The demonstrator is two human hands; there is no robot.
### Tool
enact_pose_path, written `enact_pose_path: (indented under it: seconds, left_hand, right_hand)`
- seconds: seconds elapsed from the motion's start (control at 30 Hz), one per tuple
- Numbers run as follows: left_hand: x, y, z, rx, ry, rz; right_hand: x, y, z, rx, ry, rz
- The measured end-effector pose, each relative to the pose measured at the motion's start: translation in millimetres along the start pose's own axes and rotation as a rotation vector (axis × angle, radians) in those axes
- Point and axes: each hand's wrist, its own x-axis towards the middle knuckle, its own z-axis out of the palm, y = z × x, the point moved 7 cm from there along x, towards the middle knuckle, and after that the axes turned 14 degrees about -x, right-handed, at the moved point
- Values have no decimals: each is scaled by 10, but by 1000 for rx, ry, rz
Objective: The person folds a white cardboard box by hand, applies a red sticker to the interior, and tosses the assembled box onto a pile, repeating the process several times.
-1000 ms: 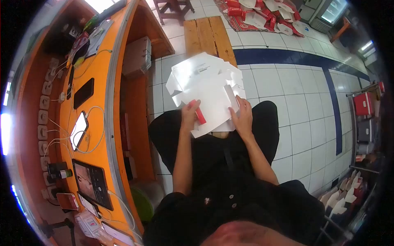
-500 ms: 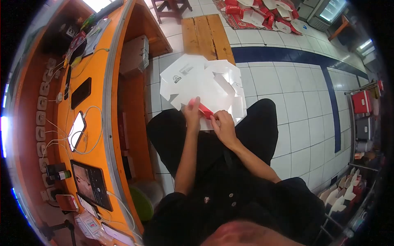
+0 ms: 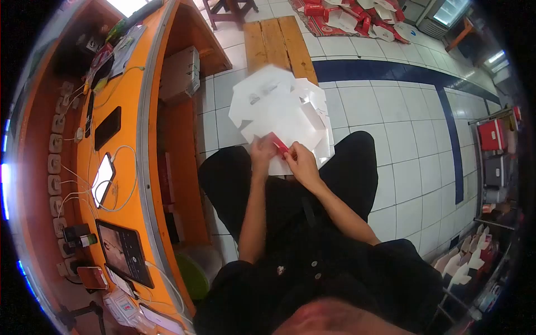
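A white cardboard sheet (image 3: 279, 106) with cut flaps lies over my lap and the near end of the wooden bench. Its near edge has a folded red part (image 3: 278, 144) between my hands. On the left side of that red part is my left hand (image 3: 261, 154), smeared by motion, so its grip cannot be made out. My right hand (image 3: 299, 162) pinches the right end of the red fold with thumb and fingers. More flaps stand partly raised along the sheet's right side.
The wooden bench (image 3: 279, 44) extends ahead. An orange counter (image 3: 131, 162) with phones, cables and a tablet (image 3: 124, 251) runs along the left. Red and white boxes (image 3: 363, 17) lie on a floor mat at the top. A rack (image 3: 481, 167) stands right.
The top of the white sheet has shifted right and slightly up, and its printed mark is now blurred. My left hand has moved slightly at the red fold; my right hand still pinches there.
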Motion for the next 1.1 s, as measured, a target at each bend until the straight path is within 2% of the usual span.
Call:
enact_pose_path:
  seconds: [0.03,0.07,0.2,0.3,0.4,0.53,0.73,0.83,0.87,0.97,1.0,1.03,1.1]
  left_hand:
    - [25,19,-56,-80,45,-25]
    - [37,94,-149,-132,152,57]
    - [329,61,-580,34,221,37]
    - [420,44,-735,330,217,73]
    - [155,131,-533,514,230,191]
    - [-99,-42,-361,310,233,283]
    - [-375,111,-101,621,164,370]
    - [-229,-58,-317,674,123,247]
    - [-144,-101,-410,624,125,245]
    - [-67,-238,-576,488,152,172]
    - [-70,-224,-553,456,169,122]
    - [-65,-231,-531,418,189,73]
    - [19,-340,-648,445,203,129]
  right_hand:
    - [17,80,96,54,-101,83]
    - [22,79,127,18,-95,58]
    - [-32,45,374,-74,-96,28]
    - [-25,209,656,-111,-101,74]
    - [25,304,816,-137,-93,92]
    - [51,374,915,-142,-103,92]
    - [66,342,907,-17,-64,72]
    - [54,227,867,30,-143,72]
    - [58,224,894,105,-294,120]
    - [191,180,537,81,-146,-52]
    - [301,310,299,86,-139,114]
    - [399,401,-68,18,41,241]
    - [577,670,-608,-271,334,257]
